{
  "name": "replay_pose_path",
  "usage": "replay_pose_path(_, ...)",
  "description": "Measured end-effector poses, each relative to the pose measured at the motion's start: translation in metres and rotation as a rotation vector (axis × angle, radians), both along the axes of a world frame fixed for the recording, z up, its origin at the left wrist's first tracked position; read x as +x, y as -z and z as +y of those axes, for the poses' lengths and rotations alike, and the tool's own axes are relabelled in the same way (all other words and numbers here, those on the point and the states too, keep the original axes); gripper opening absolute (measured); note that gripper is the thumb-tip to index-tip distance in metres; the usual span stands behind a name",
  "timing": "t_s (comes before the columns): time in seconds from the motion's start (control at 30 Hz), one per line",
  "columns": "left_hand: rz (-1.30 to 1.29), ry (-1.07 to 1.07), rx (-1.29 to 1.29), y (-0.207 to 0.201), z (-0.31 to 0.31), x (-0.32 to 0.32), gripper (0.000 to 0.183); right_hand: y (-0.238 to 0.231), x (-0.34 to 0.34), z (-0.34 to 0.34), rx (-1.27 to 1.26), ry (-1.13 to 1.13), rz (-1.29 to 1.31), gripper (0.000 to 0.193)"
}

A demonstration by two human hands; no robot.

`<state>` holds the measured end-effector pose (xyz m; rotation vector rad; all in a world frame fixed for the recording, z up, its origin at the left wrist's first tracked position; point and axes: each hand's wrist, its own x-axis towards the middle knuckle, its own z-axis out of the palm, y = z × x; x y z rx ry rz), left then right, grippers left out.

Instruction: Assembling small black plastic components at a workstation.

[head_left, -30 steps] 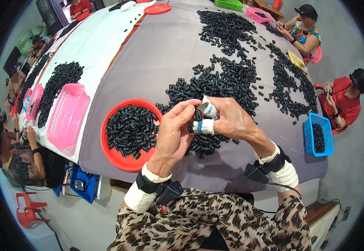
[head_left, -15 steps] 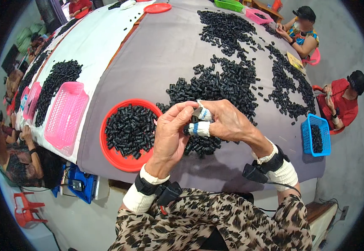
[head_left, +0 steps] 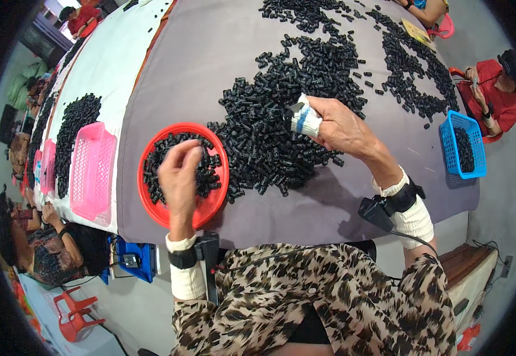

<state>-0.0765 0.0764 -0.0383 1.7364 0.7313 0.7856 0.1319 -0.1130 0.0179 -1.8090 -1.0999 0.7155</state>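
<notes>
My left hand (head_left: 179, 175), slightly blurred, hangs over a round red basin (head_left: 216, 212) holding many small black ribbed cylindrical parts (head_left: 154, 172). Its thumb and fingers are drawn together; whatever lies between them is hidden. To the right, my right hand (head_left: 338, 126) is closed above a large heap of the same black parts (head_left: 270, 136). White tape with a blue stripe (head_left: 306, 120) wraps its fingers. A small dark thing (head_left: 295, 108) shows at those fingertips, too unclear to name. Both wrists wear cream cuffs and black straps with boxes.
Pink baskets (head_left: 93, 202) stand on the white cloth to the left beside another black heap (head_left: 78, 121). A blue basket (head_left: 466, 172) with black parts is at the right edge, near a person in red (head_left: 495, 95). Others sit along the left; a red stool (head_left: 77, 311) is below.
My hands were together over the heap and have parted. The left moved left over the red basin; the right moved up and right. The view has shifted.
</notes>
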Motion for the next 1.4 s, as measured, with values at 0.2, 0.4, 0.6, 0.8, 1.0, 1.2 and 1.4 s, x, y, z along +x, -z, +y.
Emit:
replay_pose_path(0.2, 0.306, 0.215, 0.365, 0.053, -0.037, 0.059, 0.018, 0.024, 0.012, -0.023, -0.057, 0.062, 0.021, 0.014)
replay_pose_path(0.4, 0.402, 0.240, 0.662, 0.073, -0.044, 0.075, 0.021, 0.029, 0.008, -0.027, -0.046, 0.042, 0.137, 0.017)
replay_pose_path(0.6, 0.366, 0.356, 0.391, 0.057, -0.046, 0.084, 0.019, 0.034, 0.014, -0.029, -0.056, 0.000, 0.066, 0.020)
replay_pose_path(0.8, -0.447, 0.555, -0.958, 0.001, -0.042, 0.078, 0.022, 0.015, 0.001, -0.017, 0.060, -0.006, 0.078, 0.017)
replay_pose_path(1.0, -0.667, 0.712, -1.068, -0.016, -0.047, 0.072, 0.025, -0.008, -0.017, 0.005, 0.201, -0.055, 0.076, 0.029)
replay_pose_path(1.2, -0.657, 0.731, -1.049, -0.023, -0.046, 0.066, 0.026, -0.022, -0.023, 0.014, 0.139, -0.101, 0.004, 0.030)
replay_pose_path(1.4, -0.631, 0.738, -0.994, -0.023, -0.045, 0.068, 0.025, -0.022, -0.023, 0.017, 0.101, -0.111, -0.058, 0.038)
